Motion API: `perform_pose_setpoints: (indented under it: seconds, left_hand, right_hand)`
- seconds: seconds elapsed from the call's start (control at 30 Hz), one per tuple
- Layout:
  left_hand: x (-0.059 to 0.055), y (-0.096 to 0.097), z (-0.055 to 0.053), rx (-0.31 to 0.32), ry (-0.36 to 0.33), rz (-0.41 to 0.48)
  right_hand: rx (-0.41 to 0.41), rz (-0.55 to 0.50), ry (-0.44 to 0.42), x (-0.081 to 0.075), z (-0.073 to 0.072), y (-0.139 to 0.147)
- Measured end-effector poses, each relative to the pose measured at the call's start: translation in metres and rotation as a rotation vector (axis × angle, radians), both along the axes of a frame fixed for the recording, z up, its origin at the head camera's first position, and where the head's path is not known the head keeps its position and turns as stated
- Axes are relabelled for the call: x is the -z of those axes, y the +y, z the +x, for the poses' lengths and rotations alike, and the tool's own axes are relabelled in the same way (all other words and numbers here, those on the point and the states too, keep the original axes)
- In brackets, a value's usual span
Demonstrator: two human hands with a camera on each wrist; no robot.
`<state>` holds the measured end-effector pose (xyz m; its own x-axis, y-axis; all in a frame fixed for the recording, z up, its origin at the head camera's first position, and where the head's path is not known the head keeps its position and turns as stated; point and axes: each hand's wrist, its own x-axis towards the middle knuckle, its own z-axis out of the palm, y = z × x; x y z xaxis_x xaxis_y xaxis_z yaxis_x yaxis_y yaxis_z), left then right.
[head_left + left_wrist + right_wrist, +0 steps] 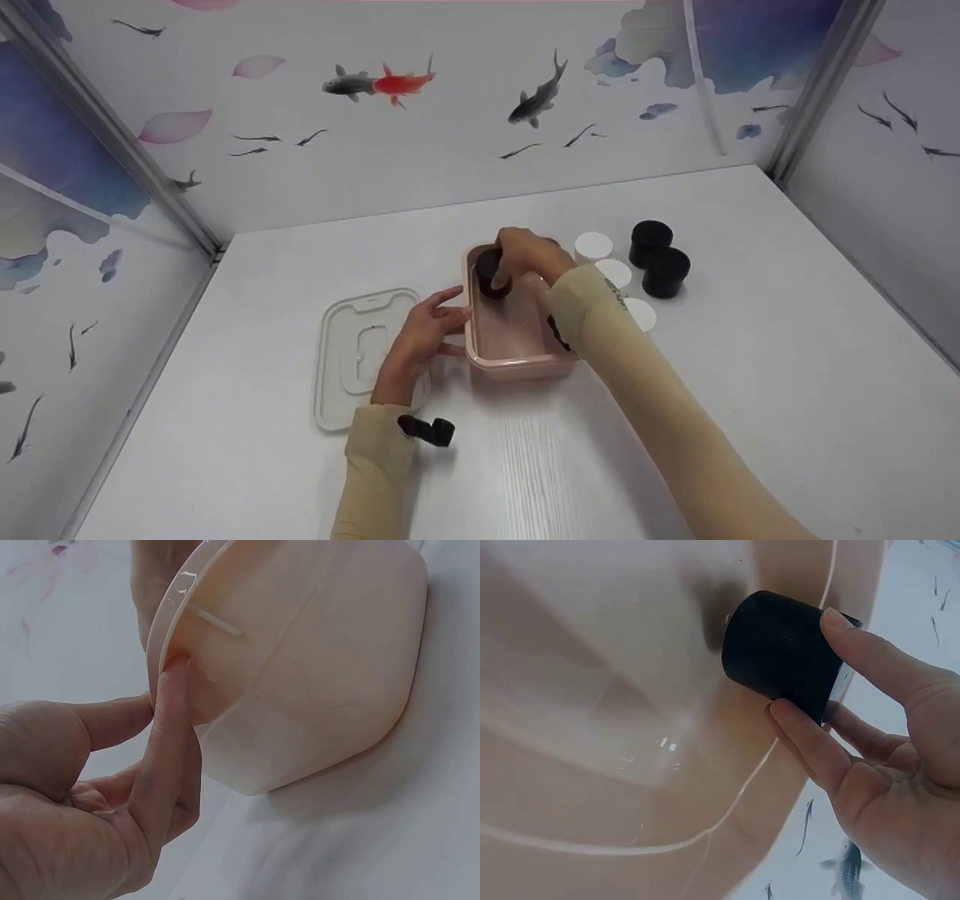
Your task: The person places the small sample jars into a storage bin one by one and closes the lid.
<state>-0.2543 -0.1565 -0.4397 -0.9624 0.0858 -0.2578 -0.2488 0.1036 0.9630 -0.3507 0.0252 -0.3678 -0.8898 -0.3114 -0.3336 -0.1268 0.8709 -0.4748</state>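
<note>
A pink rectangular container [517, 367] stands with its top uncovered. Inside its far left part, my right hand [525, 251] grips a black cylindrical jar [491, 274]. The right wrist view shows the thumb and fingers round the wide end of the jar [772, 645], held near the container wall; whether it touches the floor I cannot tell. At the container's left side, my left hand [427, 330] holds the rim. In the left wrist view, one finger [171, 701] is tucked under that rim, while another digit meets its edge.
A pale rectangular lid [337, 360] lies left of the container, partly under my left hand. Right of the container stand white round jars [593, 246], partly covered by my right forearm. Two black jars [666, 271] stand beyond them. Printed panels [450, 165] enclose the table's back and sides.
</note>
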Motion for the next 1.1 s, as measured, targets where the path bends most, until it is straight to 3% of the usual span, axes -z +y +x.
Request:
perform_pose_setpoints:
  seconds: [0.3, 0.63, 0.9, 1.1]
  left_hand:
    - [0.003, 0.001, -0.002, 0.001, -0.01, -0.017]
    - [0.002, 0.002, -0.001, -0.018, -0.017, -0.017]
    - [0.003, 0.004, -0.002, -0.024, -0.019, -0.001]
    - [0.001, 0.003, -0.002, -0.025, -0.035, 0.004]
  right_hand:
    - [0.0, -0.04, -0.032, 0.014, -0.002, -0.003]
    - [-0.022, 0.02, 0.007, 0.015, -0.001, -0.004]
    - [0.0, 0.052, -0.047, 0.003, 0.0, 0.002]
    - [-0.011, -0.025, -0.063, -0.017, 0.003, 0.019]
